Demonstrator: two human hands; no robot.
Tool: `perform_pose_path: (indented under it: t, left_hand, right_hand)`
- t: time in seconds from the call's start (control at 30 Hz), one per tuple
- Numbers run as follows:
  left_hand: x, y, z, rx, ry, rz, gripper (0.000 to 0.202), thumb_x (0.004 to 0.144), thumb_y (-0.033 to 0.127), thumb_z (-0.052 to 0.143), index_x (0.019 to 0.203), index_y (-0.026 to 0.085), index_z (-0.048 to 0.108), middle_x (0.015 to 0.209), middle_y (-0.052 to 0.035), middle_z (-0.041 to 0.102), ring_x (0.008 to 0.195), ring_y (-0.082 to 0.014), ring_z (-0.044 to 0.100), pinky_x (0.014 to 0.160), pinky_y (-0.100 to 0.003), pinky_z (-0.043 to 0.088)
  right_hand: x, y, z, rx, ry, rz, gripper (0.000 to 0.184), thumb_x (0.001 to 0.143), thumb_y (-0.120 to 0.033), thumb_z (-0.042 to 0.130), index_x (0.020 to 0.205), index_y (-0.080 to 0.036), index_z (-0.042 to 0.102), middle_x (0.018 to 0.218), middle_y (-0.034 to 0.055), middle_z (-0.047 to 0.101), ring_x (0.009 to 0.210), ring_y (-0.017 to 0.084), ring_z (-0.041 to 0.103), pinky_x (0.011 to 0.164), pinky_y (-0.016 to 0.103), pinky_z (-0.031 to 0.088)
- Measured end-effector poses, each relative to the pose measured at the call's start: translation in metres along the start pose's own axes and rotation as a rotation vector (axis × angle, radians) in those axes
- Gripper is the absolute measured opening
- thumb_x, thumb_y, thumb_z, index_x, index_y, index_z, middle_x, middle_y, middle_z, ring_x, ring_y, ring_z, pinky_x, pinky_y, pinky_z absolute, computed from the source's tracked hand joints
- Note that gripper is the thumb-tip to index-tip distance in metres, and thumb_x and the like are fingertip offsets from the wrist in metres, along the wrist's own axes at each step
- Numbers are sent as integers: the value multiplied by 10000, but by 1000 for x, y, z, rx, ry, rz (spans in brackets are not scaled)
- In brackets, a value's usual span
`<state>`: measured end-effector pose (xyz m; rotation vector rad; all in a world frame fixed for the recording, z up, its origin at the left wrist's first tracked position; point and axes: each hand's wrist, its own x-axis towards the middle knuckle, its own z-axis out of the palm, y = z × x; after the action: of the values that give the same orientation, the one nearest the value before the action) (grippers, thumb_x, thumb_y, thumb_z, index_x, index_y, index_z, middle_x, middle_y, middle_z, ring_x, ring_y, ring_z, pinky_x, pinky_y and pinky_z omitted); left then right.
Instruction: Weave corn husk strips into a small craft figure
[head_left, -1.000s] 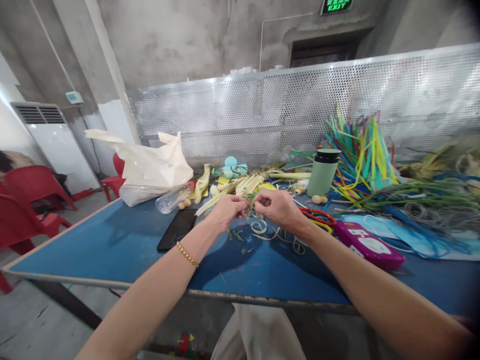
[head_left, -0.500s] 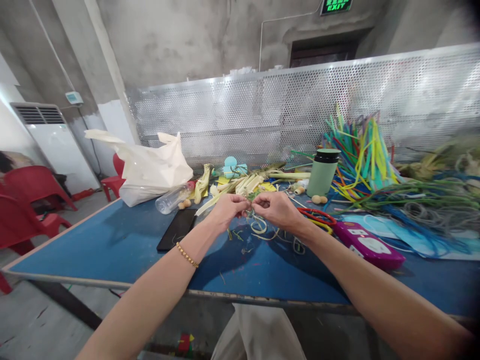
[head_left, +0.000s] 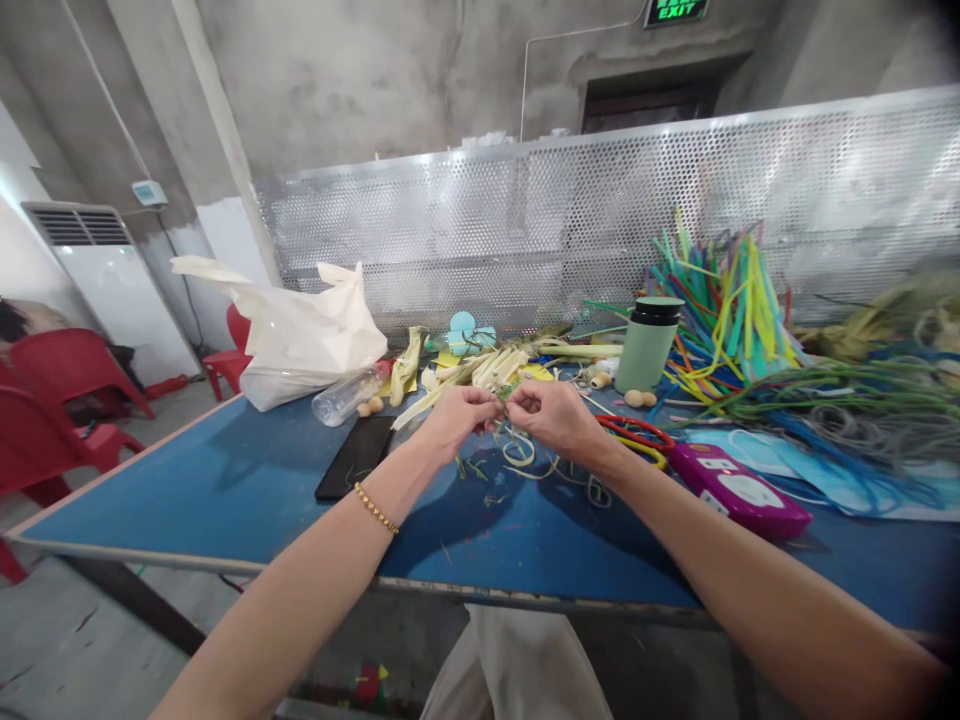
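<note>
Two hands: left hand [head_left: 459, 418] and right hand [head_left: 553, 412] meet almost tip to tip over the blue worktop [head_left: 195, 500], well in from its near edge.
Left grip: thumb and forefinger pinched together, seemingly on the fine green strands [head_left: 510, 388]; the other fingers curl underneath.
Right grip: pinched too, knuckles raised, seemingly on the same strands; how firmly, I cannot tell.
Green strands' place: where the two sets of fingertips meet, spreading just beyond them toward the worktop's far edge.
Long axis: too thin and too hidden by fingers to be sure; the visible tuft points away from the near edge, while any length stretched from pinch to pinch would run parallel to that edge.
Nearer hand: little in it; the tuft sits a touch closer to the right fingertips.
Pale husks [head_left: 496, 368]: heaped just beyond the strands, toward the far edge.
Dark flat device [head_left: 356, 460]: beside the left wrist, on the side of the worktop's left edge.
Green tumbler [head_left: 646, 355]: upright past the right hand, toward the far edge.
</note>
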<state>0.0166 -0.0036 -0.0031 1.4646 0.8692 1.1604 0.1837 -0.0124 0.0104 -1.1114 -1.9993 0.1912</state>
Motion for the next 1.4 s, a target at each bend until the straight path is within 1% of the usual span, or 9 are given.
perform_pose_path:
  t: [0.17,0.33,0.5,0.73,0.83,0.9,1.07,1.27,1.4]
  left_hand:
    - [1,-1,-2,-14,-11,2,167,670,249,723,624,115,634,562,-14,564,500,-78,463,527,-240,314]
    - [0,-1,-1,-24,-9,-19,193,655,259,741,605,119,620,542,-9,551,486,-77,458,514,-240,296]
    - [0,0,-1,-22,-15,-20,234,652,299,762,625,103,636,569,-15,575,490,-71,459,511,-236,298]
    - [-1,1,-1,4,-20,-27,261,659,315,770,623,100,627,595,-22,588,491,-67,464,507,-234,295]
    - [-2,3,0,-8,-24,-35,238,673,290,758,627,102,620,600,-20,587,489,-66,470,507,-232,303]
    - [-2,3,0,-11,-21,-38,204,678,247,745,621,105,610,570,-7,567,481,-66,467,511,-232,310]
    - [-1,2,0,25,19,-38,133,675,141,691,593,112,590,516,6,544,473,-66,464,510,-229,307]
    - [-4,7,2,128,26,-63,148,696,108,604,555,125,562,465,7,529,449,-65,443,503,-227,314]
    - [-3,7,1,114,-1,-75,145,679,116,599,545,132,545,468,11,527,444,-64,449,493,-225,307]
  right_hand:
    - [0,2,0,-5,-19,-12,162,712,-262,552,634,-163,654,556,6,605,533,120,511,545,236,379]
    - [1,3,2,-27,-13,-23,158,713,-248,553,633,-158,655,553,8,606,534,120,520,550,235,380]
    - [1,5,1,-36,-5,-19,174,719,-261,553,631,-154,658,550,4,604,526,112,508,533,229,366]
    - [0,6,2,-22,7,-30,134,697,-230,561,634,-154,652,544,1,607,515,110,516,536,230,368]
    - [1,7,3,-9,2,-31,136,701,-230,552,630,-157,643,546,2,607,519,112,515,537,232,368]
    - [0,7,4,3,6,-23,138,703,-232,549,626,-158,636,549,3,607,524,114,515,538,233,370]
    - [-1,6,6,-11,26,-21,115,705,-210,550,636,-161,629,559,-2,608,524,107,508,554,229,379]
    - [-2,7,10,-60,66,-98,76,686,-171,564,624,-168,609,546,-21,573,507,92,471,535,220,346]
    - [-2,5,7,-42,62,-97,76,683,-163,565,622,-168,610,529,-32,553,502,86,458,528,215,337]
